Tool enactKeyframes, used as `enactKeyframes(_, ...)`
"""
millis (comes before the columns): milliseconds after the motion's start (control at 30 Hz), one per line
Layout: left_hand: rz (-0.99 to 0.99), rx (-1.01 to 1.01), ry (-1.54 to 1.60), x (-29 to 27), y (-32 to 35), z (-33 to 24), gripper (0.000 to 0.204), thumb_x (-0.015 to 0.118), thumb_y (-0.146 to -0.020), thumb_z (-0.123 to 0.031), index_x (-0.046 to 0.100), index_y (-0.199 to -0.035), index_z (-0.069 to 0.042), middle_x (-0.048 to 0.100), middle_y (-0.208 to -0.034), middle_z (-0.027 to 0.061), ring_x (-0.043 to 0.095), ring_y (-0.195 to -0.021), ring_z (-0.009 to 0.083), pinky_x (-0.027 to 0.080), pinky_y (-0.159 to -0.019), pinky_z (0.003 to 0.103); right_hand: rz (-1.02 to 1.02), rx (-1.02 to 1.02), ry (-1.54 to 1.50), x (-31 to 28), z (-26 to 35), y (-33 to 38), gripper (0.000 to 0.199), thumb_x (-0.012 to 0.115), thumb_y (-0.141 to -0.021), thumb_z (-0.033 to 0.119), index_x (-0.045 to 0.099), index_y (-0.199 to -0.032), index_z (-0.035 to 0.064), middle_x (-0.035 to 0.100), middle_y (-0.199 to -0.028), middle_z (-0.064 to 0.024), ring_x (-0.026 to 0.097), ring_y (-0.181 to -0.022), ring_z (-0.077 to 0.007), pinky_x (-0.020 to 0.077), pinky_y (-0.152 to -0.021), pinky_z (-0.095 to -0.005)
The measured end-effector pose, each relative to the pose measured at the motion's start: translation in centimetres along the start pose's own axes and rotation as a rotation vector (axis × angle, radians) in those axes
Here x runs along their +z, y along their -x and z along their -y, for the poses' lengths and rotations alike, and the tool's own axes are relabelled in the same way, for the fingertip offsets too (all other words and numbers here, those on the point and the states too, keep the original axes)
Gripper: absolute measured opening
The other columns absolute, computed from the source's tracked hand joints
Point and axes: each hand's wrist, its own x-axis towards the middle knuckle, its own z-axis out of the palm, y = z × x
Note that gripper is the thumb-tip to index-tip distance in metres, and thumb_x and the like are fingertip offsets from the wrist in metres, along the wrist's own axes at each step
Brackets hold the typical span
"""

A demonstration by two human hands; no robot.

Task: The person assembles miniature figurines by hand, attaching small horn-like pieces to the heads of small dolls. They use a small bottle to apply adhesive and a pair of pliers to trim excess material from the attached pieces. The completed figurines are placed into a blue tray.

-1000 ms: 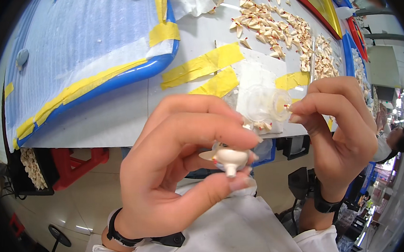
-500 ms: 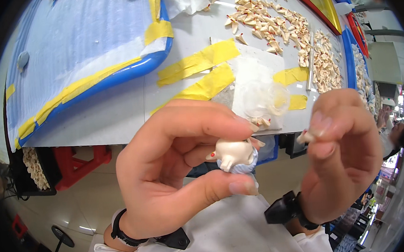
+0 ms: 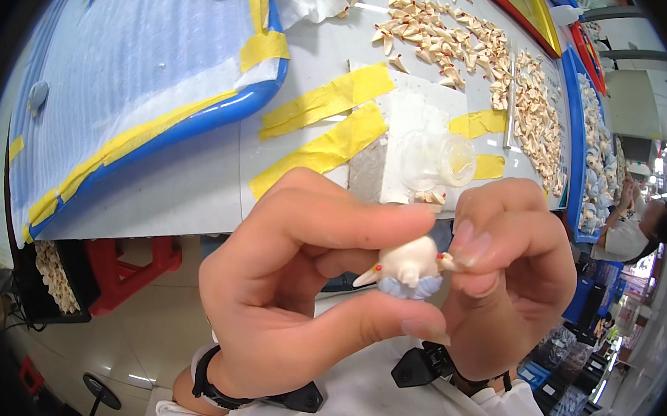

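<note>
Pale and smooth, the table (image 3: 192,183) lies in front of you, and your hands are up by its near edge. Between them is a small cream figure (image 3: 409,257) with a blue-grey part (image 3: 410,286) low down. On its left side a pointy piece (image 3: 367,276) sticks out, with a red dot where it meets the body.

Your left hand (image 3: 273,282) is half curled, with thumb below and a finger on top, and it has hold of the figure. Your right hand (image 3: 517,272) is pinched nearly closed on a little red-tipped piece (image 3: 446,261). Half a second ago that piece was away to the right. Now it is at the figure's right side, so both hands seem to be busy at one spot. It looks like it touches, but you cannot be quite sure from here.

Just past your hands is a clear cup (image 3: 455,160), with strips of yellow tape (image 3: 318,151) to its left. Farther off, to the right, lie lots of cream pieces (image 3: 433,35) and a thin metal rod (image 3: 510,110). Far left is a big blue-rimmed tray (image 3: 256,103). Another person (image 3: 627,230) is off to the right.
</note>
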Motion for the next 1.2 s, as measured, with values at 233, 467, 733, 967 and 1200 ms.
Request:
enactKeyframes(233,-0.116,-0.054,0.076,1.2,0.2,-0.5,0.053,0.084,-0.058,-0.025,0.056,-0.095,0.000,0.054,-0.083,0.0076,0.055,-0.073,0.0142,0.046,-0.068,0.025,0.038,0.041,-0.003,-0.1,0.4,0.4,0.016,0.065,-0.082,0.015,0.052,-0.084,0.0066,0.047,-0.083,-0.0061,0.043,-0.073,-0.0092,0.0344,-0.065,-0.0190)
enactKeyframes(467,-0.225,-0.109,0.147,1.8,0.1,-0.6,0.053,0.085,-0.057,-0.023,0.056,-0.095,0.001,0.053,-0.080,0.0057,0.055,-0.073,0.0127,0.046,-0.071,0.024,-0.069,0.256,-0.357,0.9,0.0,1.0,0.019,0.066,-0.081,0.018,0.050,-0.085,0.0079,0.046,-0.089,-0.0064,0.045,-0.077,-0.0109,0.0399,-0.072,-0.0249)
enactKeyframes(733,-0.093,-0.032,-0.003,0.6,0.4,-0.2,0.051,0.086,-0.055,-0.017,0.057,-0.094,0.000,0.053,-0.079,0.0052,0.055,-0.073,0.0125,0.046,-0.070,0.024,-0.059,0.238,-0.338,0.8,-0.3,1.6,0.021,0.066,-0.081,0.020,0.050,-0.085,0.0068,0.048,-0.091,-0.0068,0.047,-0.082,-0.0121,0.0412,-0.075,-0.0262)
enactKeyframes(967,-0.084,-0.014,-0.039,0.7,0.3,-0.2,0.050,0.085,-0.056,-0.016,0.057,-0.095,0.000,0.056,-0.081,0.0063,0.054,-0.073,0.0119,0.045,-0.070,0.024,-0.108,0.248,-0.324,1.0,0.2,1.4,0.019,0.065,-0.082,0.018,0.050,-0.085,0.0063,0.048,-0.092,-0.0071,0.047,-0.080,-0.0106,0.0411,-0.074,-0.0243)
enactKeyframes(1200,-0.037,0.062,-0.117,0.6,0.3,0.1,0.050,0.084,-0.057,-0.016,0.058,-0.096,0.001,0.056,-0.081,0.0065,0.053,-0.072,0.0120,0.044,-0.069,0.024,-0.049,0.047,-0.012,0.3,-0.1,1.7,0.015,0.064,-0.082,0.014,0.051,-0.083,0.0059,0.049,-0.093,-0.0077,0.047,-0.077,-0.0088,0.0404,-0.071,-0.0207)
